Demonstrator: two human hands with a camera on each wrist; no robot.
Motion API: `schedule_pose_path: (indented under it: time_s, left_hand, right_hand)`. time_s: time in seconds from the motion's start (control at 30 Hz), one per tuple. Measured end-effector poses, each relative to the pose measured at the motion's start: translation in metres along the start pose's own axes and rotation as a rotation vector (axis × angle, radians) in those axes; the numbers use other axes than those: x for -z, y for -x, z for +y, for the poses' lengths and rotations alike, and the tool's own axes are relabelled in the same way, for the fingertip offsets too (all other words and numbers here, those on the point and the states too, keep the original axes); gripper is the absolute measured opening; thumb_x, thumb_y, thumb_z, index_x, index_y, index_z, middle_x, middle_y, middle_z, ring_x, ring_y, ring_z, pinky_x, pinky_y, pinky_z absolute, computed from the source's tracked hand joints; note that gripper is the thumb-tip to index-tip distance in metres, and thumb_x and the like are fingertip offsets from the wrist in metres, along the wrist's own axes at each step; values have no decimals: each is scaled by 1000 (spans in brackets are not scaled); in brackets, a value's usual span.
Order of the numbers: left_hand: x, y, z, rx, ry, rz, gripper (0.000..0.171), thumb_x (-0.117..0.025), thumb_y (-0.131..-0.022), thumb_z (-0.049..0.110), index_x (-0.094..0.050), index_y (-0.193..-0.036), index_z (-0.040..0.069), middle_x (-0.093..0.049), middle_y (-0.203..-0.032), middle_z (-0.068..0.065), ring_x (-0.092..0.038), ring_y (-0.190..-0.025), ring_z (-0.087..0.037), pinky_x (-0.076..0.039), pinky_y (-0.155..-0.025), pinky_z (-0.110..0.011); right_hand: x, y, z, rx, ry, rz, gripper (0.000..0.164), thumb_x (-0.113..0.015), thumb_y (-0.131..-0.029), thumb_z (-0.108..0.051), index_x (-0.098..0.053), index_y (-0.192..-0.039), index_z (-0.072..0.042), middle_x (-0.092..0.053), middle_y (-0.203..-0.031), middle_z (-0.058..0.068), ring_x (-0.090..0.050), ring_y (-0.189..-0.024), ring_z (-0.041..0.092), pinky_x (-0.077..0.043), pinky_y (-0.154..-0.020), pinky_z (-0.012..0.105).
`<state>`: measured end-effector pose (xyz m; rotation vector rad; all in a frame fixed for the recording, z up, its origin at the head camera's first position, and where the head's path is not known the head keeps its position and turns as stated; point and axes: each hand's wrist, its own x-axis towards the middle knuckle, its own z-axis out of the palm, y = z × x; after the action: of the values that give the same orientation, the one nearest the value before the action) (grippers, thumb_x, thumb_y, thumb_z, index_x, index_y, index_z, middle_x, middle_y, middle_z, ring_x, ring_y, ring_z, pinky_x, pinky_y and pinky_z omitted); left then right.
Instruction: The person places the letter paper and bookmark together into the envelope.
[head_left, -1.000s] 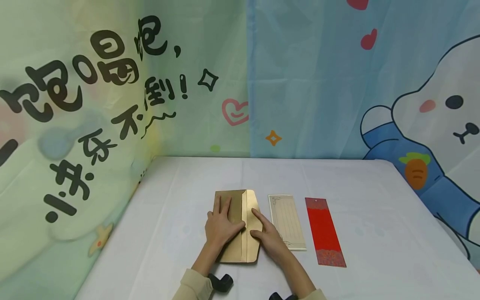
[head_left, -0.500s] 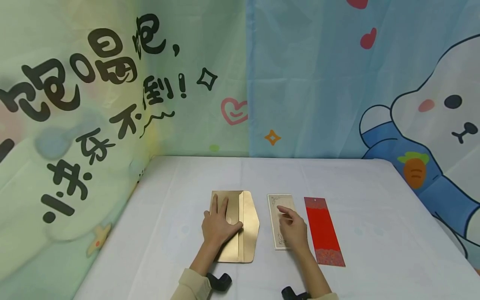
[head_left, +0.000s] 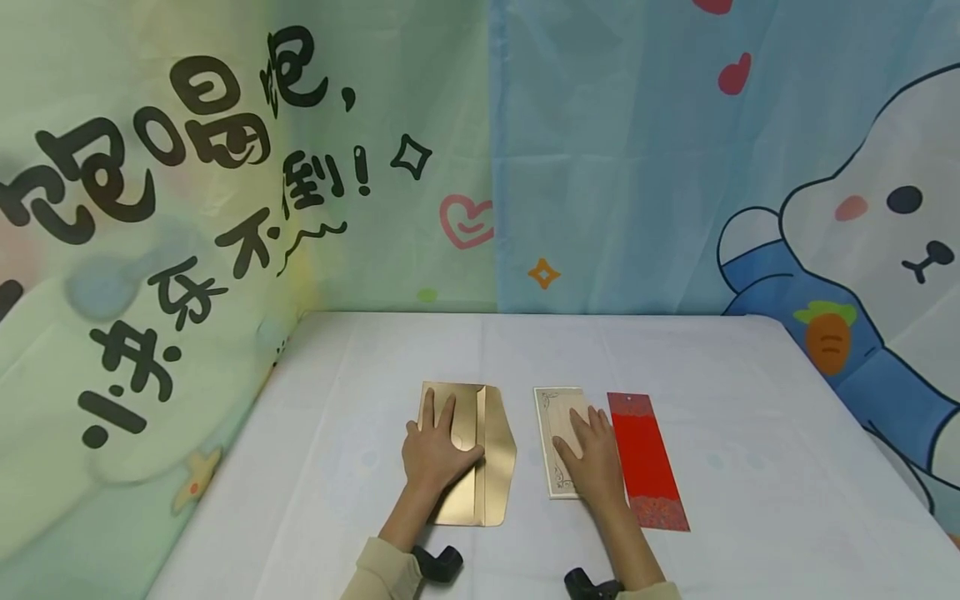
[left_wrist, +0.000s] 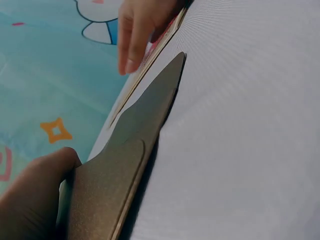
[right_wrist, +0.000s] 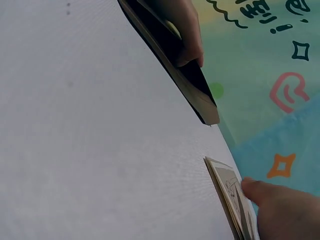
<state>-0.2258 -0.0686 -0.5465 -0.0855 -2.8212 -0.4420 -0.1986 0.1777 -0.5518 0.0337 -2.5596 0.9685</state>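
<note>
A gold paper envelope (head_left: 496, 467) lies on the table, its long flap folded out to the right. My left hand (head_left: 437, 454) rests on its left part, fingers spread and straight, thumb at the opening beside the flap. To the right lies a thin stack of cream lined letter paper (head_left: 555, 417) with corner scrollwork. Over its right side is my right hand (head_left: 597, 460), fingers extended and covering part of the sheets. In the right wrist view the right thumb (right_wrist: 252, 190) meets the edge of the paper stack (right_wrist: 227, 187), whose layers show at the side.
A long red paper strip (head_left: 647, 450) with patterned ends and a small hole at the top lies right of the letter paper. The white-covered table (head_left: 360, 400) ends at printed cloth backdrops (head_left: 600, 167). Black wrist mounts (head_left: 441, 565) sit near the sleeves.
My right hand has left the envelope's flap, moved right to the letter paper, and its fingers have spread out. My left hand stays on the envelope, which has shifted slightly left in view.
</note>
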Motion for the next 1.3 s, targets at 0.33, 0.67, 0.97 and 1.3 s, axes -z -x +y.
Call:
schedule_pose_path:
  time_s: [0.33, 0.67, 0.97, 1.3]
  left_hand:
    - [-3, 0, -1, -4, -25, -3, 93, -59, -61, 67, -39, -142, 25, -22, -150, -8, -44, -73, -29, -33, -45, -30]
    - [-2, 1, 0, -7, -9, 13, 93, -60, -60, 65, -41, -141, 24, -25, -149, -8, -45, -74, -30, -34, -46, -31]
    - [-2, 0, -1, -3, -19, 3, 94, -59, -60, 66, -39, -142, 25, -23, -150, -8, -44, -74, -30, -34, -47, -31]
    - [-3, 0, -3, 7, 4, -5, 91, -58, -60, 62, -39, -142, 26, -21, -151, -7, -40, -72, -27, -30, -47, -29]
  right_hand:
    - [0, 2, 1, -102, 82, -124, 66, -66, -82, -29, -43, -136, 1, -25, -143, 31, -13, -134, 45, -14, -102, 58]
    - [0, 4, -1, -93, 79, -112, 61, -67, -83, -26, -46, -134, 1, -29, -141, 30, -19, -133, 43, -17, -103, 56]
    - [-2, 3, 1, -99, 54, -95, 57, -67, -83, -21, -49, -132, 0, -32, -141, 28, -20, -133, 41, -18, -102, 56]
    - [-4, 2, 3, -66, -5, 2, 47, -71, -79, -12, -59, -122, 1, -38, -138, 26, -30, -129, 39, -27, -101, 52]
